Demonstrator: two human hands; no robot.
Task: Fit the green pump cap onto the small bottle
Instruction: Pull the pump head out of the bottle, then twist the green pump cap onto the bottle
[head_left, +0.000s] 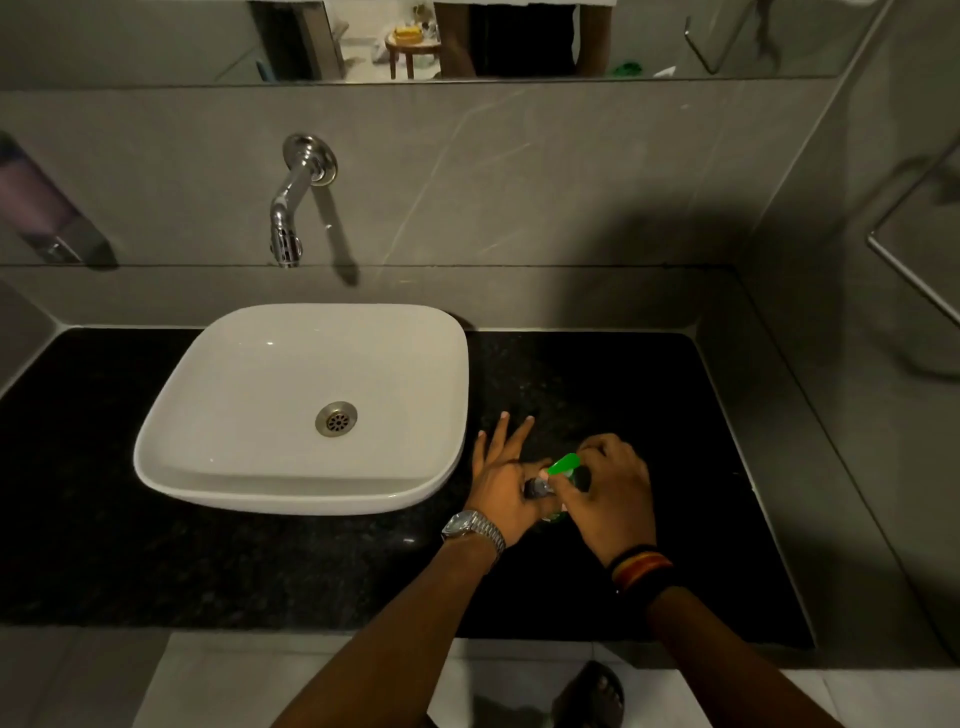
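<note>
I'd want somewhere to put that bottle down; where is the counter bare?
Bare black counter lies beyond and right of the hands, and left below the basin. It is crowded where the left hand and right hand meet.

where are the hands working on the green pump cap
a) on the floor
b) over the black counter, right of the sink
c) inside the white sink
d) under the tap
b: both the left hand and right hand are around the green pump cap above the black counter, to the right of the white sink.
</note>
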